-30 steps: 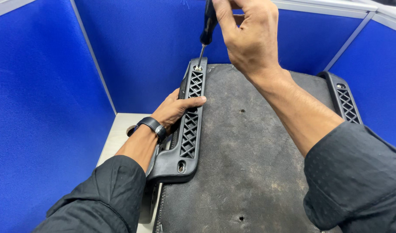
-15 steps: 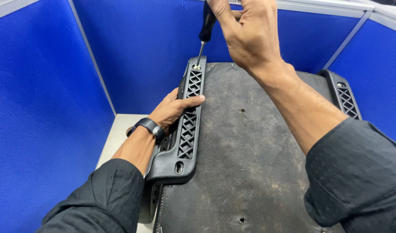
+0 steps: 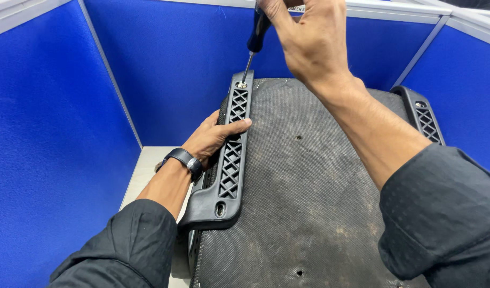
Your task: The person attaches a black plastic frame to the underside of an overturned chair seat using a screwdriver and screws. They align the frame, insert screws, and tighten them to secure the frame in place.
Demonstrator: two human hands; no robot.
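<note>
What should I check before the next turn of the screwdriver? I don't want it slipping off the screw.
1. Screwdriver tip on the screw: ok.
2. Right hand wrapped round the handle: ok.
3. Left hand gripping the black lattice bracket: ok, thumb across it.
4. Bracket lying flat along the edge of the grey panel: ok.
5. Near hole holds a screw: cannot tell.

Count of items in view, head camera.
2 hands: left hand, right hand. 1 screwdriver. 2 black lattice brackets: left bracket, right bracket. 1 grey seat base. 1 wristwatch. 1 desk. 3 blue partition panels.
</note>
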